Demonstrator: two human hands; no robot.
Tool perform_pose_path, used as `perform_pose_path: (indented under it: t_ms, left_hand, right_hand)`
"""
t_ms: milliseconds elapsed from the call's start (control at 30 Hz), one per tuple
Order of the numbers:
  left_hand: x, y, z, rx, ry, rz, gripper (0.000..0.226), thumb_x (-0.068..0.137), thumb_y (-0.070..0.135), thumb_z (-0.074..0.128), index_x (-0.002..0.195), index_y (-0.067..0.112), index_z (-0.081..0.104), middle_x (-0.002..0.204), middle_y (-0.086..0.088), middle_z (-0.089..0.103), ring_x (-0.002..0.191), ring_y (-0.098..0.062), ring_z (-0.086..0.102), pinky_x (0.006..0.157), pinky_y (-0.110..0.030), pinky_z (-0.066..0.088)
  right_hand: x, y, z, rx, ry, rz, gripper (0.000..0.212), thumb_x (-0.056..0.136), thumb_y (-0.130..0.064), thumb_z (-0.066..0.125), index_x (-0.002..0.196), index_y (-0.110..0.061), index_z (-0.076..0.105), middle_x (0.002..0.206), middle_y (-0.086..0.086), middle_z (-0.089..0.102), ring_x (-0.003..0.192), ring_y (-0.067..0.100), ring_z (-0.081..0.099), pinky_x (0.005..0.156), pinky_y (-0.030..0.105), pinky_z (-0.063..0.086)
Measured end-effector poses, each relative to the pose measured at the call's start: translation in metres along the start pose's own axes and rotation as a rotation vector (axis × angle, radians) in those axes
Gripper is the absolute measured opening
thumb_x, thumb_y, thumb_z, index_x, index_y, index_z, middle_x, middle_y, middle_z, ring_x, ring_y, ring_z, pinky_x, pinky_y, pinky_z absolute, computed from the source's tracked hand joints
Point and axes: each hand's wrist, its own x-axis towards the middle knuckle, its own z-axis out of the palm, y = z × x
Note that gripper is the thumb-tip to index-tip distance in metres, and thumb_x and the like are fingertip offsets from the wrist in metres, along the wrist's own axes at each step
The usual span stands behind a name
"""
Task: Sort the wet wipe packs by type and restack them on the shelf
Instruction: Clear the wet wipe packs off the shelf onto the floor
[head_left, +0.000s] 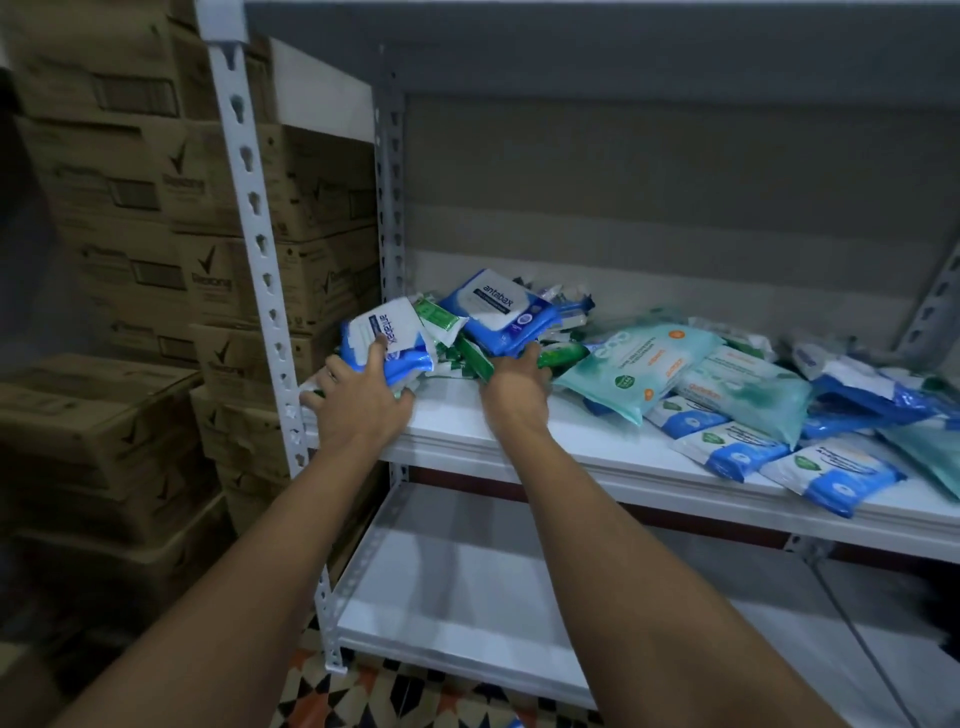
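White metal shelving (519, 441) fills what I see, with patterned floor tile (415, 691) below it and stacked brown cartons (130, 234) off to my left. Both my bare forearms reach up and forward from the bottom of the view, converging on the left end of the middle shelf. My left hand (358, 395) sits at the shelf's front corner, palm turned away from me, thumb up over a blue-and-white wipe pack (387, 343) and fingers spread along the stack beneath it, so I am gripping that bundle. My right hand (519, 376) is just beside it, fingers pushed into the jumbled heap under another blue pack (501, 306); green packs (561, 358) lie against it, and I cannot tell whether those fingers have closed on anything. Farther right, pale teal packs (675, 374) and more blue ones (831, 478) lie loose across the shelf. Behind them is the grey back wall (675, 182).
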Motion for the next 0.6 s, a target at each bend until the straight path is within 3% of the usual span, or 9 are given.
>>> perform_pose_path:
  t_ms: [100, 233, 400, 500, 600]
  left_hand:
    - [-0.020, 0.003, -0.006, 0.040, 0.024, 0.018, 0.074, 0.092, 0.059, 0.050, 0.154, 0.036, 0.018, 0.137, -0.025, 0.035, 0.122, -0.044, 0.043, 0.103, -0.058, 0.037]
    - [-0.041, 0.007, -0.019, 0.010, -0.040, -0.005, 0.072, 0.092, 0.058, 0.052, 0.153, 0.040, 0.019, 0.149, -0.023, 0.026, 0.130, -0.045, 0.037, 0.102, -0.060, 0.037]
    - [-0.064, 0.004, -0.037, -0.147, -0.100, 0.016, 0.070, 0.090, 0.046, 0.065, 0.151, 0.036, 0.034, 0.147, -0.019, 0.024, 0.130, -0.047, 0.033, 0.100, -0.053, 0.044]
    - [-0.077, -0.001, -0.042, -0.252, -0.106, 0.015, 0.071, 0.084, 0.044, 0.075, 0.147, 0.033, 0.046, 0.139, -0.017, 0.028, 0.127, -0.044, 0.037, 0.103, -0.049, 0.044]
    - [-0.095, -0.008, -0.040, -0.376, -0.074, 0.005, 0.074, 0.077, 0.037, 0.080, 0.145, 0.033, 0.052, 0.124, -0.007, 0.032, 0.119, -0.036, 0.048, 0.103, -0.042, 0.045]
  right_hand:
    - [-0.017, 0.004, -0.008, 0.067, 0.006, -0.026, 0.036, 0.095, -0.019, 0.063, 0.130, -0.008, 0.063, 0.152, 0.015, 0.029, 0.124, 0.044, 0.042, 0.098, 0.047, 0.047]
    - [-0.035, 0.017, -0.020, 0.207, -0.042, -0.100, 0.041, 0.090, -0.019, 0.064, 0.131, -0.019, 0.065, 0.141, 0.011, 0.036, 0.123, 0.038, 0.046, 0.104, 0.049, 0.047]
    - [-0.053, 0.036, -0.036, 0.321, -0.070, -0.237, 0.037, 0.082, -0.019, 0.074, 0.119, -0.017, 0.075, 0.125, 0.011, 0.049, 0.108, 0.027, 0.055, 0.100, 0.030, 0.045]
    - [-0.064, 0.046, -0.045, 0.453, -0.068, -0.201, 0.035, 0.079, -0.013, 0.081, 0.113, -0.004, 0.076, 0.125, 0.010, 0.053, 0.103, 0.020, 0.056, 0.086, 0.012, 0.037]
    - [-0.078, 0.055, -0.049, 0.578, -0.055, -0.165, 0.031, 0.078, -0.009, 0.083, 0.108, -0.002, 0.077, 0.125, 0.008, 0.054, 0.104, 0.016, 0.056, 0.075, -0.005, 0.030]
